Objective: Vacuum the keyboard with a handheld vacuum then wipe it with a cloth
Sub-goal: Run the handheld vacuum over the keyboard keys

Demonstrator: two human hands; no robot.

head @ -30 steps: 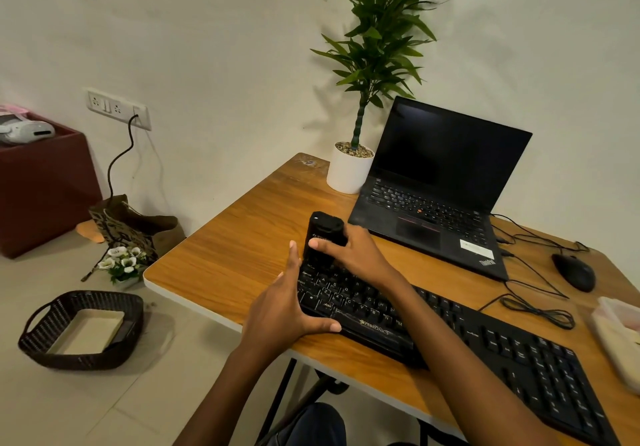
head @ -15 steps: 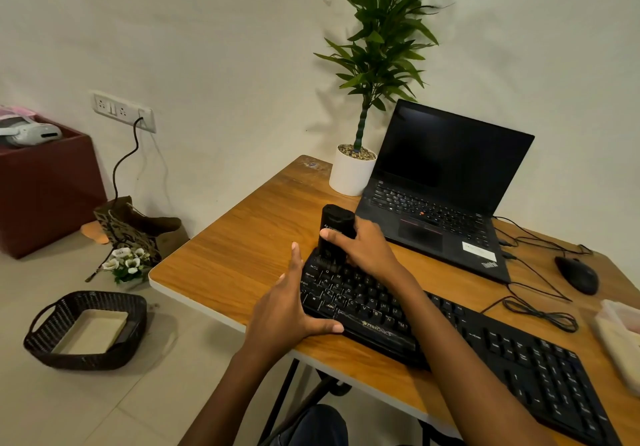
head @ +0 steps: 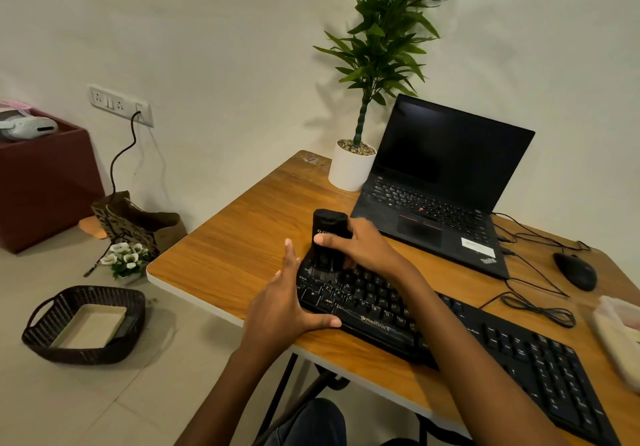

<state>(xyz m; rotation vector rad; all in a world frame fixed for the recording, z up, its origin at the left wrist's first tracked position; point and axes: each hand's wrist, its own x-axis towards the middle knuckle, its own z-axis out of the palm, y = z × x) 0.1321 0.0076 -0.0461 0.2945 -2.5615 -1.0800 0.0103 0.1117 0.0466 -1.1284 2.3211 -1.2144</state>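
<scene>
A long black keyboard (head: 485,338) lies diagonally on the wooden desk (head: 235,251). My right hand (head: 363,244) grips a small black handheld vacuum (head: 327,234), held upright with its brush end on the keys at the keyboard's far left corner. My left hand (head: 284,303) clasps the keyboard's left end, thumb along the front edge and fingers up beside the vacuum. No cloth is clearly visible.
An open black laptop (head: 440,186) and a potted plant (head: 356,165) stand behind the keyboard. A mouse (head: 575,270) with looped cable lies at the right, and a pale plastic box (head: 620,334) at the right edge. On the floor sit a dark basket (head: 83,324) and a bag (head: 135,224).
The vacuum in my right hand has shifted slightly along the keyboard's left corner keys. My left hand stays on the keyboard's end. The head view has drifted a little.
</scene>
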